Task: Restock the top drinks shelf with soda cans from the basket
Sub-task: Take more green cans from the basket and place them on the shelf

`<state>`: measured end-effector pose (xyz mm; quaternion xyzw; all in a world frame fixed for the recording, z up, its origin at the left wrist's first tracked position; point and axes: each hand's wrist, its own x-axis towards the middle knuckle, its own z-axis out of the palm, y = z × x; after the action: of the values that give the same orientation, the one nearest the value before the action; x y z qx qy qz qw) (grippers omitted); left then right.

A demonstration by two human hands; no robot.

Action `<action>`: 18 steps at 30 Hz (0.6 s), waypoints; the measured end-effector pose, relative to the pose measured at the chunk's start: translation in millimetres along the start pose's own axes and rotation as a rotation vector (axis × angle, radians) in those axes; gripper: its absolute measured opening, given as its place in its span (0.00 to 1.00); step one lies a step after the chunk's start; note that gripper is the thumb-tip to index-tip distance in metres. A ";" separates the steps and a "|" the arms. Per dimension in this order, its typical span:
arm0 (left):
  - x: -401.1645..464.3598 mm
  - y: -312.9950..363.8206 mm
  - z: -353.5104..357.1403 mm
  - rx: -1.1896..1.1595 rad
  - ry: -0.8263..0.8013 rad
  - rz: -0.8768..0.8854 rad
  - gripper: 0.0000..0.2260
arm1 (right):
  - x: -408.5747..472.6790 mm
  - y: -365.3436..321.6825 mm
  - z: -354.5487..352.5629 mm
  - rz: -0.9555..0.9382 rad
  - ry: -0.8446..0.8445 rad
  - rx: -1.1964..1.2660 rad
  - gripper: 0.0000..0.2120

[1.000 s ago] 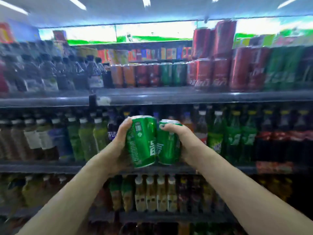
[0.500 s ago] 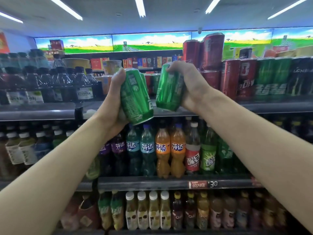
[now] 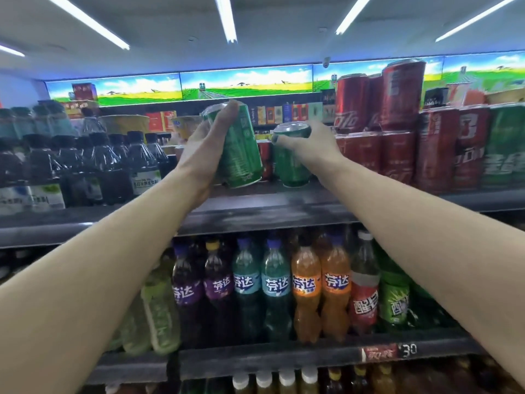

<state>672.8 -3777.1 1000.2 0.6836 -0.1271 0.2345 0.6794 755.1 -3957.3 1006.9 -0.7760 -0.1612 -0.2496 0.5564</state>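
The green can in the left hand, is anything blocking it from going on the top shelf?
Nothing visible blocks it. The left hand holds its green can tilted above the top shelf, whose front strip below looks bare. The right hand's can stands close beside it, red cans further right.

left hand [image 3: 203, 155] – grips tilted green can [image 3: 240, 150] | right hand [image 3: 314, 146] – grips upright can [image 3: 288, 163] on top shelf [image 3: 284, 206]

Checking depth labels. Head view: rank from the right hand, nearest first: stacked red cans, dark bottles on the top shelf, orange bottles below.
1. Stacked red cans: just right of the right hand, same shelf.
2. Orange bottles: one shelf down, almost straight below.
3. Dark bottles: far left on the top shelf, beyond the left hand.
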 end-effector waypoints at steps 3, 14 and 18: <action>14.1 -4.5 -5.0 0.031 -0.016 0.002 0.42 | 9.3 12.1 10.6 0.029 0.002 -0.149 0.21; 36.1 -28.8 -3.0 0.077 -0.028 -0.044 0.58 | 0.8 14.5 6.0 0.047 0.054 -0.697 0.45; 39.8 -35.5 -0.3 0.109 -0.010 -0.073 0.56 | -3.6 21.2 10.1 0.051 0.057 -0.586 0.29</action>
<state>724.4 -3769.5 989.0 0.7250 -0.0924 0.2126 0.6486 765.5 -3954.7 985.7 -0.8999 -0.0470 -0.2934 0.3192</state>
